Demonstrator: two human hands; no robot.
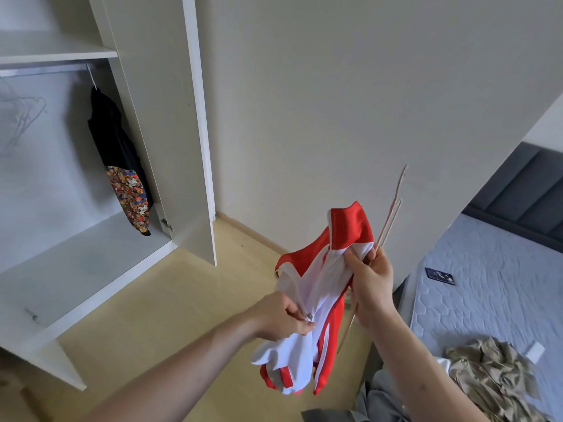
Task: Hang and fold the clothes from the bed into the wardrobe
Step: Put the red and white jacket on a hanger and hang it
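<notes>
In the lower middle of the frame we hold a red and white jacket (316,300) up in the air, over the floor (170,300) between the wardrobe (158,123) and the bed (499,269). Our left hand (281,315) pinches the zip pull (309,317) on the jacket's front edge, fingers curled around the cloth. Our right hand (373,283) grips the white collar area together with a thin pale hanger (388,226) — its wires stick up past the fingers and one end shows below the hand.

At the upper left the wardrobe stands open. A black garment (114,132) hangs from the rail on a hanger, with a bright patterned piece (131,197) showing at its lower end; a few bare wire hangers (23,117) hang further left, blurred.

On the bed at the lower right lie a crumpled beige garment (490,379), a grey one (380,397) at the mattress edge, and — higher up — a dark phone (439,276).
</notes>
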